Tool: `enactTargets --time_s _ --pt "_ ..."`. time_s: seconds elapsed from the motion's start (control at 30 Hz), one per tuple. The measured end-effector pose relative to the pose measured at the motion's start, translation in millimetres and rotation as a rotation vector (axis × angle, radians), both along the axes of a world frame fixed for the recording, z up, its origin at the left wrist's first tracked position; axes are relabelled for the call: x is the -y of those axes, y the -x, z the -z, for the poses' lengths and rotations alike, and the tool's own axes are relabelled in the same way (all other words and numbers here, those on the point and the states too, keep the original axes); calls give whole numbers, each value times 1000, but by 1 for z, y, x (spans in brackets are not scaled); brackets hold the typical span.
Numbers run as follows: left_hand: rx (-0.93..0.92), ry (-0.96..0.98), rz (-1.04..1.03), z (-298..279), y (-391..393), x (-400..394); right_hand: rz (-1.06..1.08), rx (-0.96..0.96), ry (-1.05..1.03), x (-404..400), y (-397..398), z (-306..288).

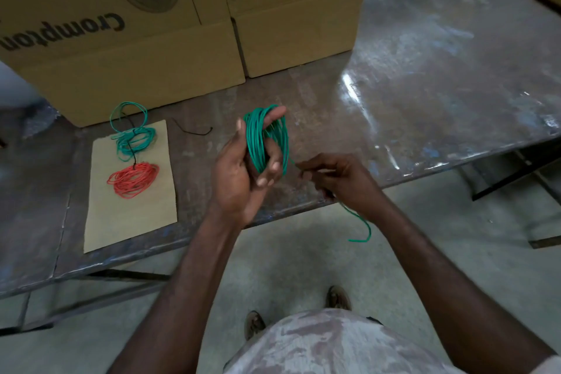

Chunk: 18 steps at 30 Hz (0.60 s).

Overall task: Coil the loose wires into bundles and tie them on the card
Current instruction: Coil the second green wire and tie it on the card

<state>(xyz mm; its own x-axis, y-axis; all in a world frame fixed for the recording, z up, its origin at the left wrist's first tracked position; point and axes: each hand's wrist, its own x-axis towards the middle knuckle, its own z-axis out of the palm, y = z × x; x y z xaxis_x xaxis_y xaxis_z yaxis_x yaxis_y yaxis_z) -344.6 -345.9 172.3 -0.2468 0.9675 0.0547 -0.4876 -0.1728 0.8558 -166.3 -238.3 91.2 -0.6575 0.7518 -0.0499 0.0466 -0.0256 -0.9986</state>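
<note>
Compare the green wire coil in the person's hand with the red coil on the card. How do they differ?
The green wire coil is held upright in the left hand, above the table; the red coil lies flat on the card. The green coil trails a loose end, pinched by the right hand; the red shows none. Both are many-looped bundles.

hands (291, 170) coiling green wire (267, 136), card (133, 206)

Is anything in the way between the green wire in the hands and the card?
Nothing visible. The green coil sits in the left hand, and only bare table lies between it and the card, whose near half is free.
</note>
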Motion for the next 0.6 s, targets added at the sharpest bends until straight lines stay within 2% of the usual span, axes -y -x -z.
enactTargets --time_s 0.13,0.23,0.3,0.37,0.43,0.5,0.53,0.6 --pt "-266 38 -161 -1 15 -10 -220 144 30 26 7 -2" --pt "-589 100 -260 8 22 -16 -338 175 128 31 7 -17" --pt "-856 179 -305 19 24 -17 -439 189 67 29 7 -33" --pt "-1091 273 -285 31 24 -18 -532 195 25 26 7 -50" --pt "-1245 349 -217 39 25 -17 -568 219 -30 18 4 -66" --pt "-1315 414 -128 45 26 -15 -585 251 -111 6 -2 -80" --pt "-1294 433 -74 49 25 -14 -586 243 -119 -1 -6 -84" --pt "-1087 442 49 55 21 -11 -577 145 -22 -12 -13 -92"
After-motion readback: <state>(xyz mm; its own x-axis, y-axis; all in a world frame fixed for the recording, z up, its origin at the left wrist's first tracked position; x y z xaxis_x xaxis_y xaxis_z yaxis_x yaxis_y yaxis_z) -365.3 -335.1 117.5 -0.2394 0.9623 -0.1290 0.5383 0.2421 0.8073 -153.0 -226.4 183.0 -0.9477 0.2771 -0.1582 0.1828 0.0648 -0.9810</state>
